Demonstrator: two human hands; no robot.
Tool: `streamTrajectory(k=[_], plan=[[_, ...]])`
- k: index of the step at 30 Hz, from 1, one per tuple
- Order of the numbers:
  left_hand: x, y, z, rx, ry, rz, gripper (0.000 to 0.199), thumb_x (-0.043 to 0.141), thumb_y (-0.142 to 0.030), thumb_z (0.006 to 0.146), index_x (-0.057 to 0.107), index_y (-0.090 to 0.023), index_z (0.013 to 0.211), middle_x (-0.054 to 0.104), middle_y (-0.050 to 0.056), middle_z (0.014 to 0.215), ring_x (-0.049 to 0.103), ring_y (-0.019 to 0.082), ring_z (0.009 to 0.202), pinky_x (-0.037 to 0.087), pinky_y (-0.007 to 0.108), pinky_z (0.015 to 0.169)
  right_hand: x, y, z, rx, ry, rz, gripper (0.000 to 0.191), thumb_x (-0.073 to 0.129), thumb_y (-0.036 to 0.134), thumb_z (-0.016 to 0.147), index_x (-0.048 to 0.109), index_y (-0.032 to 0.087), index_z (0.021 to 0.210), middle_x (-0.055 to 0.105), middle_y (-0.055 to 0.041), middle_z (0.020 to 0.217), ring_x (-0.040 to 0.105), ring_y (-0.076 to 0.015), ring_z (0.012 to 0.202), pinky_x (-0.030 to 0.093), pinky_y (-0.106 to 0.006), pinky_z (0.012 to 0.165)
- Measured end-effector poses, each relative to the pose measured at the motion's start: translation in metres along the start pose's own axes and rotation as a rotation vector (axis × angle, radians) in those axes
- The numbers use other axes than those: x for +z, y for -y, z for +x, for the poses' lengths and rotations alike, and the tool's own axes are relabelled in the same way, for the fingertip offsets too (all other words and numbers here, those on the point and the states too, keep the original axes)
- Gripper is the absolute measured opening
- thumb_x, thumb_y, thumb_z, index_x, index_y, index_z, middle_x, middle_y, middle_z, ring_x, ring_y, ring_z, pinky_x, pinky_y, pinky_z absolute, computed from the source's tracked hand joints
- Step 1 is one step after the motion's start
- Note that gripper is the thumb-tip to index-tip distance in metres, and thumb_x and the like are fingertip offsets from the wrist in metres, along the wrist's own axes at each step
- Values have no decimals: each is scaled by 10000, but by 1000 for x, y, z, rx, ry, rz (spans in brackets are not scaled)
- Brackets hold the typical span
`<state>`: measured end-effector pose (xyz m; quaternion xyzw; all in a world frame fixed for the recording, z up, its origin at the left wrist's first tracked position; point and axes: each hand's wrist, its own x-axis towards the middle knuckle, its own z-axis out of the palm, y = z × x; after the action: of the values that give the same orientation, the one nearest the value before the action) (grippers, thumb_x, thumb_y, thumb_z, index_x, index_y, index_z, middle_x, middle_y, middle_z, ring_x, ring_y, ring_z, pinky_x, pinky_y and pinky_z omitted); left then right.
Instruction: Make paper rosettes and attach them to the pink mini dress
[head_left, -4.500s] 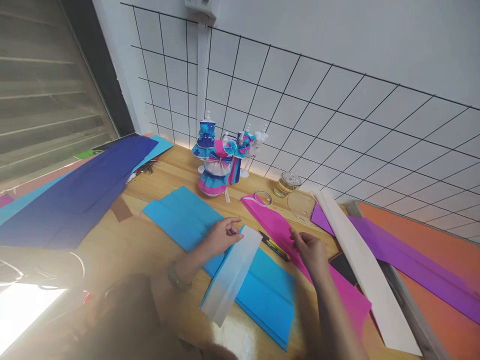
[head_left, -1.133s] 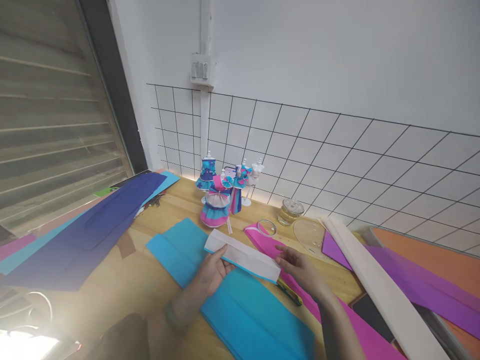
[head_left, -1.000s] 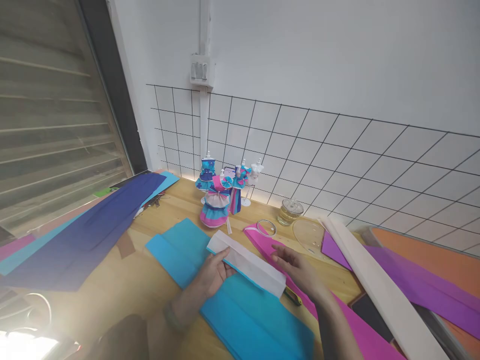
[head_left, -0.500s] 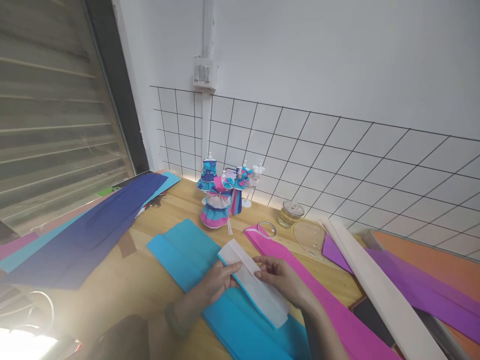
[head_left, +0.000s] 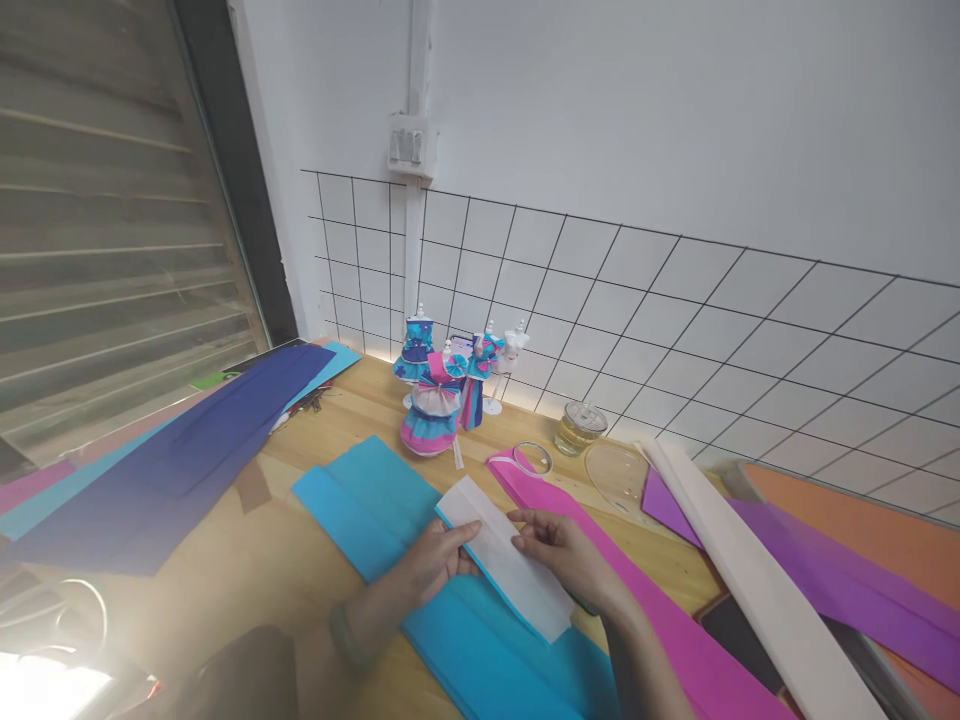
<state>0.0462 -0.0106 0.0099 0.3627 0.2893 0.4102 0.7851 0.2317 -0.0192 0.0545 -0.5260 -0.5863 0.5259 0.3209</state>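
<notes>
Okay so, the room: pale smooth wall [head_left: 637, 120] up at 12 o'clock from the strip, with a black wire grid [head_left: 565, 215] across its lower part and a slatted window [head_left: 97, 200] at 10. The table [head_left: 360, 395] is light wood, kinda glossy. Sheets everywhere: creased navy paper [head_left: 180, 450] between 9 and 10, a long cream length [head_left: 757, 580] at 3 crossing purple paper [head_left: 832, 570], smooth-looking pink paper [head_left: 645, 590] from 12 round to 4, folded blue paper [head_left: 375, 490] right under the hands.

Left hand [head_left: 439, 560] pinches the strip's 9 o'clock side, thumb on top. Right hand [head_left: 559, 550] has its fingers curled narrow at the 1 o'clock edge; can't tell if they're gripping. The white strip [head_left: 517, 570] itself is flat, oblong, blue-edged, over the blue paper.

Frilly little dresses [head_left: 431, 410] at 11, glass jar [head_left: 580, 428] at 1, thin ring [head_left: 533, 459] near 12.
</notes>
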Motion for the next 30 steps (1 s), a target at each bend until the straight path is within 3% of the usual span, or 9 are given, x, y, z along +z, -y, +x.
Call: streamTrajectory(k=[11, 17, 30], plan=[[-4, 0, 4, -18, -49, 25, 331, 547, -334, 753, 564, -70, 953, 653, 150, 836, 617, 205, 662, 483, 297, 534, -2, -1, -1, 12, 14, -88, 426, 544, 460, 738, 558, 155, 1035, 501, 21, 626, 448, -103, 542, 321, -216, 481], [-7, 1, 5, -8, -47, 17, 349, 547, -345, 751, 548, -78, 976, 641, 157, 900, 618, 219, 732, 501, 338, 598, 0, 2, -1, 35, 85, -14, 414, 639, 386, 674, 553, 159, 1009, 501, 32, 628, 481, -107, 566, 353, -216, 513], [-3, 1, 3, -20, -81, 32, 325, 610, -310, 706, 525, -95, 934, 643, 127, 852, 615, 194, 686, 505, 290, 520, -7, -3, 0, 22, 39, -53, 412, 611, 369, 686, 547, 163, 1038, 522, 22, 664, 518, -131, 609, 392, -244, 549]])
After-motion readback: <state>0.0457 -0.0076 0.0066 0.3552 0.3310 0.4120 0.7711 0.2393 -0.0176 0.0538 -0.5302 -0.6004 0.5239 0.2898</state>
